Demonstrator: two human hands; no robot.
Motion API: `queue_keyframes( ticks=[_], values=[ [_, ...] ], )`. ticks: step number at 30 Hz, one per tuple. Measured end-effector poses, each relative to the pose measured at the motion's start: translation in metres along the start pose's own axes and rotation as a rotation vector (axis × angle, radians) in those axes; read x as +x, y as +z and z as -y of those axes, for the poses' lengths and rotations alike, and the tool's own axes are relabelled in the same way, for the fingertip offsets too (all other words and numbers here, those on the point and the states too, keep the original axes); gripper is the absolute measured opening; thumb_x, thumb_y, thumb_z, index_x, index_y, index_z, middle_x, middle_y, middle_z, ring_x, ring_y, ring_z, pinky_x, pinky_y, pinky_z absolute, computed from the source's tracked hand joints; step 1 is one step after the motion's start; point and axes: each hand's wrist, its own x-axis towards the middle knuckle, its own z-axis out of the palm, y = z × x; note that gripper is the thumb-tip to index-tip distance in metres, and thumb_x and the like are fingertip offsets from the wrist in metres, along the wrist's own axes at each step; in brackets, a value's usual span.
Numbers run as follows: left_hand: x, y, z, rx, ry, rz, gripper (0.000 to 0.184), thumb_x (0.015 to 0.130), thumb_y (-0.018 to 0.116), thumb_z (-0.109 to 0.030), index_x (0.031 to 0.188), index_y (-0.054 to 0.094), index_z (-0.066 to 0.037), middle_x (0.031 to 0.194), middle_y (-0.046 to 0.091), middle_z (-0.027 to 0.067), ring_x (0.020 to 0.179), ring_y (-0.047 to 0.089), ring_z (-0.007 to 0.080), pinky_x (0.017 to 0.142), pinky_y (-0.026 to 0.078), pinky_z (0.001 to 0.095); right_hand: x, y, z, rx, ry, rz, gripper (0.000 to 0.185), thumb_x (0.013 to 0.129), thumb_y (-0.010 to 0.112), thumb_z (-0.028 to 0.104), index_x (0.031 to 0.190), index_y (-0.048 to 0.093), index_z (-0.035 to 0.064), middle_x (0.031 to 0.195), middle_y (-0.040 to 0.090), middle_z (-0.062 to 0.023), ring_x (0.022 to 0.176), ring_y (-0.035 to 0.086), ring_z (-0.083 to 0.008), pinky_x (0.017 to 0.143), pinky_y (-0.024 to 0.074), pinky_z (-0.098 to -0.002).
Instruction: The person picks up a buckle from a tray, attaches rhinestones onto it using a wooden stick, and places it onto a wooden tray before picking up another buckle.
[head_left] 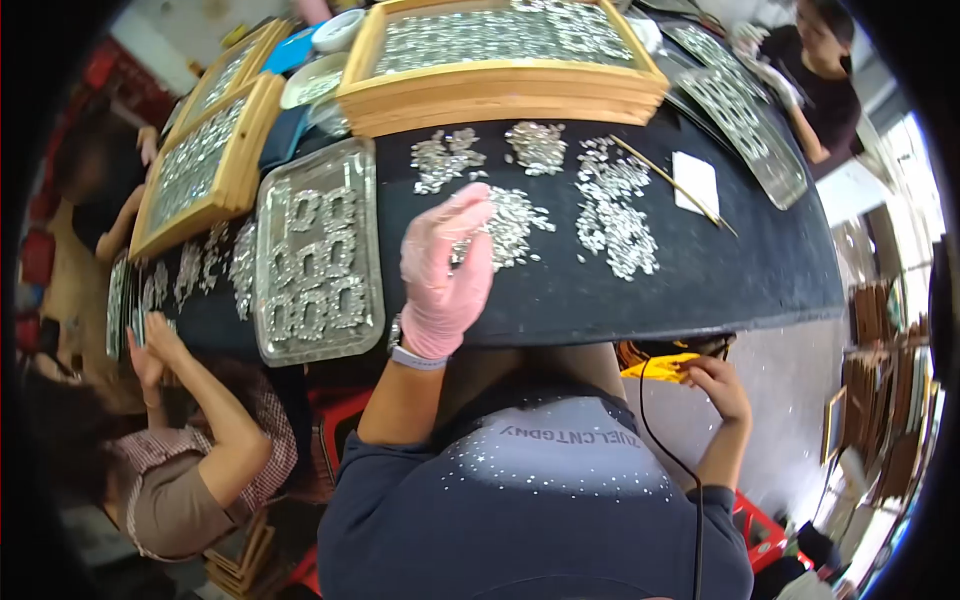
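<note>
My left hand (445, 270), in a thin pink glove, is raised over a pile of small shiny silver pieces (512, 228) on the black-covered table. Its fingers stretch forward with the thumb apart, and nothing shows between them. Below the table's front edge, on the right, my bare right hand (718, 388) pinches the edge of a bright yellow, crumpled, cloth-like item (662, 367). More heaps of silver pieces (615, 225) lie beyond and right of my left hand. To its left stands a clear tray (370, 240) with several rectangular silver frame-shaped pieces.
Stacked wooden frames (500, 100) full of silver pieces stand at the back. A thin stick (675, 185) lies beside a white card (696, 183). Co-workers sit left (200, 460) and far right (825, 80). A black cable (668, 450) hangs in front of me.
</note>
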Motion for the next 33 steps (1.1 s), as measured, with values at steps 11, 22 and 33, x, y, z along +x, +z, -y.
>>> queue_keyframes(
  ticks=[11, 22, 33],
  values=[
    [0.006, -0.010, 0.000, 0.017, 0.077, 0.094, 0.031, 0.069, 0.062, 0.005, 0.097, 0.060, -0.009, 0.100, 0.064, 0.0075, 0.081, 0.061, 0.0225, 0.070, 0.046, 0.0295, 0.063, 0.033, 0.210, -0.239, -0.728, 0.001, 0.021, 0.082, 0.059, 0.011, 0.099, 0.061, -0.0011, 0.088, 0.063, -0.0078, 0.079, 0.057, -0.0132, 0.071, 0.0456, -0.0265],
    [0.008, -0.002, -0.001, -0.002, 0.027, 0.332, 0.031, 0.069, 0.063, 0.002, 0.097, 0.059, -0.009, 0.100, 0.064, 0.0065, 0.078, 0.061, 0.0224, 0.064, 0.046, 0.0296, 0.145, -0.016, 0.168, -1.107, -0.332, -0.539, 0.022, 0.077, 0.053, 0.006, 0.098, 0.057, 0.0063, 0.090, 0.060, -0.0139, 0.084, 0.057, -0.0335, 0.071, 0.0453, -0.0417],
    [0.024, -0.069, -0.028, 0.177, -0.130, 0.369, 0.030, 0.076, 0.064, -0.016, 0.104, 0.059, -0.006, 0.094, 0.064, 0.0107, 0.080, 0.061, 0.0261, 0.068, 0.048, 0.0339, 0.160, -0.035, 0.132, -1.013, -0.597, -0.533, 0.024, 0.080, 0.051, 0.002, 0.104, 0.054, 0.0033, 0.089, 0.055, -0.0094, 0.076, 0.056, -0.0255, 0.067, 0.0455, -0.0335]
  ],
)
